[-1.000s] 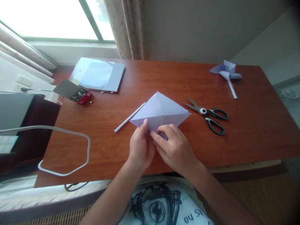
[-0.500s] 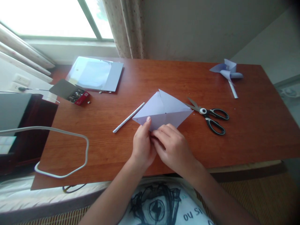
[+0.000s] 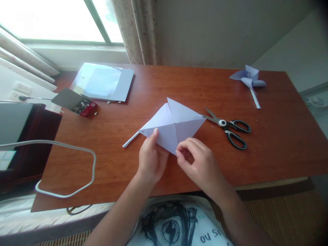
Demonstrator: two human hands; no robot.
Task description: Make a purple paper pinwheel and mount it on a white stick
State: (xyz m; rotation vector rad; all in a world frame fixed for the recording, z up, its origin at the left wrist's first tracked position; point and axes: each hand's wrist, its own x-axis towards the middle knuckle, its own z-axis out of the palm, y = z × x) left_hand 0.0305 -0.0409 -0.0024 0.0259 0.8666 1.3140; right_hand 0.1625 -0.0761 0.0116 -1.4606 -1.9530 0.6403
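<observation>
Lying with parted blades on the wooden table (image 3: 115, 171), the scissors (image 3: 222, 123) are directed toward a white paper sheet (image 3: 176, 128), which is held just to their left, its right corner overlapping one blade tip in view; whether the two touch cannot be told. By the left hand (image 3: 153, 159), left of the scissors, the sheet is gripped along its near-left edge, with the thumb laid on top and the fingers tucked beneath. By the right hand (image 3: 197, 159), placed nearer the wearer than the scissors and to their left, the sheet's near corner is met with curled thumb and forefinger; whether it is pinched cannot be told. Farther left of the scissors, a rolled paper stick (image 3: 131, 139) is partly covered by the sheet. Beyond the scissors, toward the right, a paper pinwheel (image 3: 248, 82) is seen. Well to the scissors' left, small metal pieces (image 3: 82, 105) are held in an open red box (image 3: 89, 108).
</observation>
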